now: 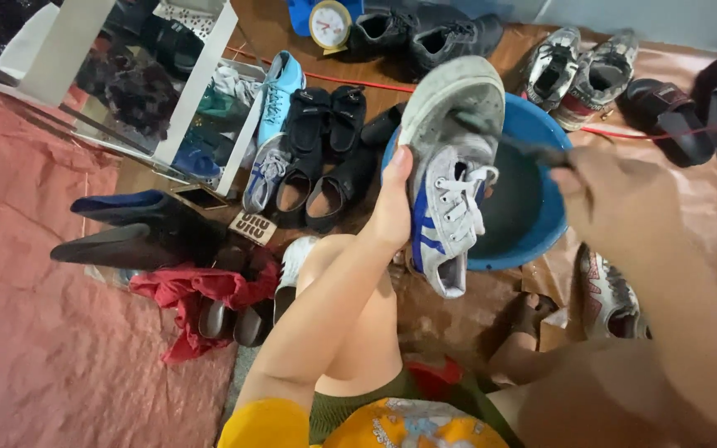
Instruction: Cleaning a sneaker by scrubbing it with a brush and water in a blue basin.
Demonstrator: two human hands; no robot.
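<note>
Here, left hand (392, 203) gripped a grey sneaker (450, 182) with blue stripes, fingers closed around it, over a blue basin (541, 224), right hand (616, 199) clenched on a blurred brush (524, 149).

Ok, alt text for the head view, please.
The left hand holds a grey sneaker with blue stripes over a blue basin, while the blurred right hand holds a dark brush against it. Other shoes lie around.

A small rectangular brown tag (252, 226) with dark lettering lies on the floor just beside the black shoes (319, 187). A flat dark phone screen (201, 197) lies near it.
</note>
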